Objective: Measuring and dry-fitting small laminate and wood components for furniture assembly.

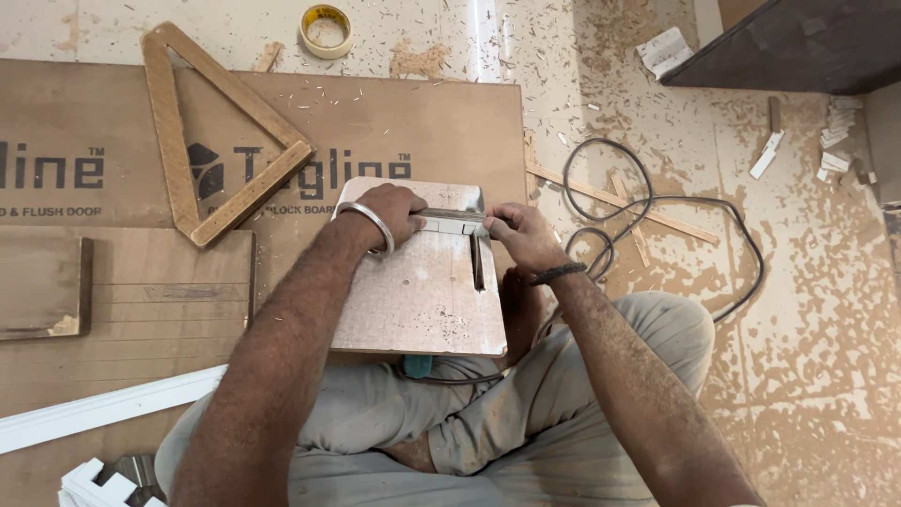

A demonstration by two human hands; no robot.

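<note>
Bright, even daylight. Glare streak on floor (pixel 488 38) at top centre. Soft shadows under arms. Sharp focus; slight wide-angle stretch at edges.

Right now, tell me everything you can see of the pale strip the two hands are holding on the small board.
The pale strip is short, narrow and whitish, perhaps moulding; its material is unclear. It lies flat and crosswise near the far edge of the small board, beyond the dark slot. The left hand covers its left end; the right hand pinches its right end, leaving only the middle showing.
</note>
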